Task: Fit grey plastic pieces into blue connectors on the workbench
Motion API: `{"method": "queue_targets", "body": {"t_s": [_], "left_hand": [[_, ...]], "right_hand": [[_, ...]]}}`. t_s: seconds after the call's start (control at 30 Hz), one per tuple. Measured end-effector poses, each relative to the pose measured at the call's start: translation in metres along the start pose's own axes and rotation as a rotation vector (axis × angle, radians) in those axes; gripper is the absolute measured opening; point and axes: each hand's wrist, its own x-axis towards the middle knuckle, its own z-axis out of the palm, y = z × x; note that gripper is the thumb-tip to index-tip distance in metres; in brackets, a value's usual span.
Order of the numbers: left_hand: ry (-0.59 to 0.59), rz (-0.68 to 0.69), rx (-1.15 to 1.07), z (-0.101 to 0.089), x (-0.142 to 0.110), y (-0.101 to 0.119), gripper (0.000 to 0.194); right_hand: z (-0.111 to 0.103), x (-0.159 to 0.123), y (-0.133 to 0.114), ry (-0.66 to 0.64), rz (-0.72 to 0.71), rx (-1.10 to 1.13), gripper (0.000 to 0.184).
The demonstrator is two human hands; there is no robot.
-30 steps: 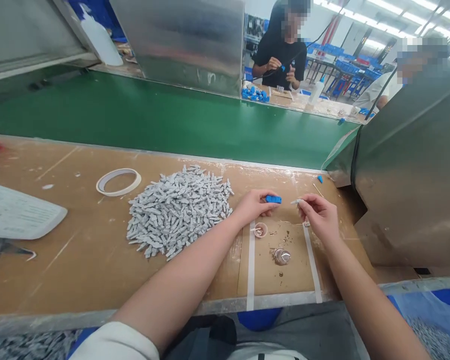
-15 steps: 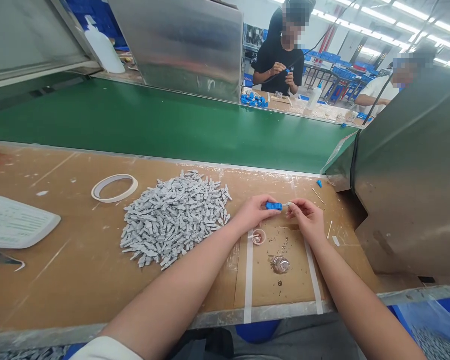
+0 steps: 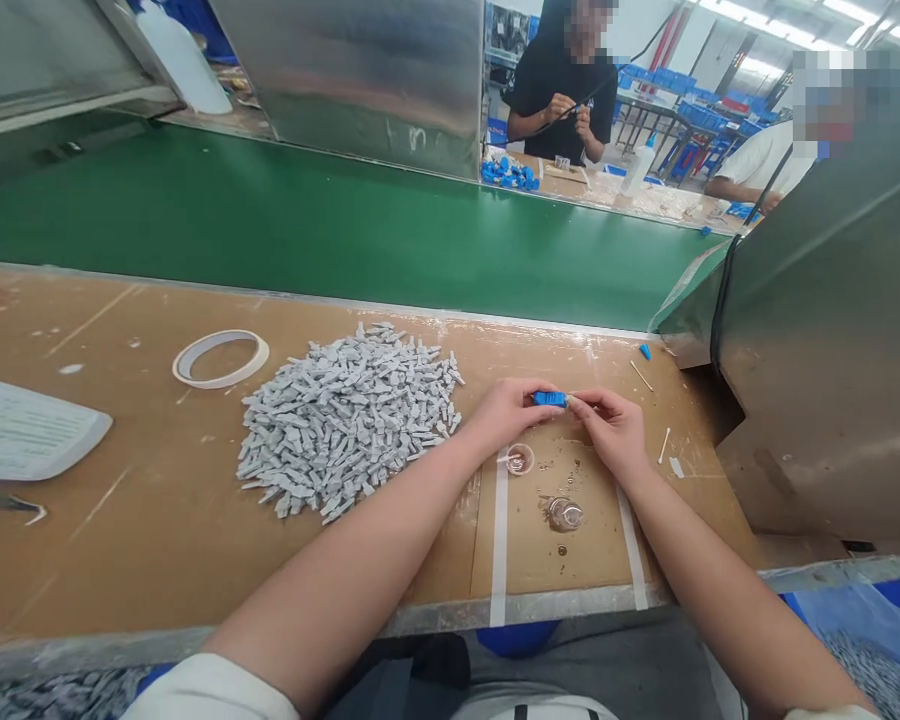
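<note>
A small blue plastic part (image 3: pixel 550 398) with ribbed sides is pinched between the thumb and fingers of my left hand (image 3: pixel 506 410). At its right end, the thumb and fingertips of my right hand (image 3: pixel 615 425) are closed on a small pale-grey piece (image 3: pixel 570 400), mostly hidden by the fingers. Just below the hands stands a small clear cup (image 3: pixel 520 460) with a white stick across its rim. Nearer to me, a clear rounded container (image 3: pixel 565 514) sits among wet-looking spots on the board. A large heap of grey plastic pieces (image 3: pixel 352 420) lies left of my hands.
A tape roll (image 3: pixel 221 360) and a paper sheet (image 3: pixel 30 428) lie to the left. Cotton swabs (image 3: pixel 664 445) and a blue cone-shaped piece (image 3: pixel 645 352) are on the right. Beyond runs a green conveyor belt (image 3: pixel 330 235); a metal panel (image 3: pixel 825 330) borders the right. Two people sit opposite.
My right fingers have come closer to the blue part, and less of the pale-grey piece shows between. The camera view has tilted slightly downward.
</note>
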Motion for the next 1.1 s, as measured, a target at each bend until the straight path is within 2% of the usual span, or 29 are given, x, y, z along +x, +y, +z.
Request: {"method": "queue_targets", "body": {"t_s": [0.17, 0.4, 0.5, 0.57, 0.6, 0.67, 0.73, 0.8, 0.87, 0.93, 0.97, 1.03, 1.07, 1.1], "left_hand": [[0.013, 0.078, 0.138, -0.003, -0.002, 0.000, 0.025], [0.001, 0.086, 0.120, 0.001, 0.004, -0.009, 0.028], [0.030, 0.084, 0.151, -0.003, 0.004, 0.001, 0.050], [0.114, 0.141, 0.315, -0.014, -0.002, 0.015, 0.063], [0.167, 0.173, 0.436, -0.022, -0.007, 0.023, 0.060], [0.278, 0.186, 0.699, -0.041, -0.020, 0.038, 0.039], [0.349, 0.117, 0.957, -0.061, -0.033, 0.048, 0.020], [0.335, 0.011, 1.184, -0.078, -0.041, 0.052, 0.008], [0.252, -0.070, 1.330, -0.089, -0.042, 0.053, 0.004], [0.182, -0.126, 1.385, -0.091, -0.040, 0.053, 0.009], [0.161, -0.145, 1.394, -0.090, -0.039, 0.053, 0.011], [0.146, -0.173, 1.409, -0.086, -0.037, 0.055, 0.014], [0.150, -0.182, 1.419, -0.083, -0.036, 0.055, 0.016], [0.157, -0.188, 1.428, -0.081, -0.035, 0.056, 0.017]], "right_hand": [[0.003, 0.000, 0.002, -0.021, 0.013, 0.039, 0.027], [0.003, 0.001, 0.005, -0.058, 0.047, 0.105, 0.030], [-0.001, 0.014, 0.003, -0.075, 0.102, 0.156, 0.035], [-0.003, 0.032, 0.004, -0.040, 0.206, 0.242, 0.040], [-0.003, 0.043, 0.005, -0.002, 0.269, 0.287, 0.041], [-0.002, 0.069, 0.008, 0.085, 0.369, 0.348, 0.040], [0.001, 0.096, 0.011, 0.167, 0.412, 0.367, 0.035], [0.006, 0.117, 0.010, 0.245, 0.414, 0.376, 0.030], [0.010, 0.125, 0.003, 0.324, 0.393, 0.388, 0.028], [0.006, 0.111, -0.013, 0.365, 0.337, 0.406, 0.030], [-0.001, 0.093, -0.024, 0.369, 0.291, 0.407, 0.032], [-0.026, 0.042, -0.047, 0.365, 0.177, 0.391, 0.038], [-0.044, 0.012, -0.058, 0.396, 0.061, 0.299, 0.041], [-0.065, -0.018, -0.068, 0.501, -0.035, 0.200, 0.042]]}}
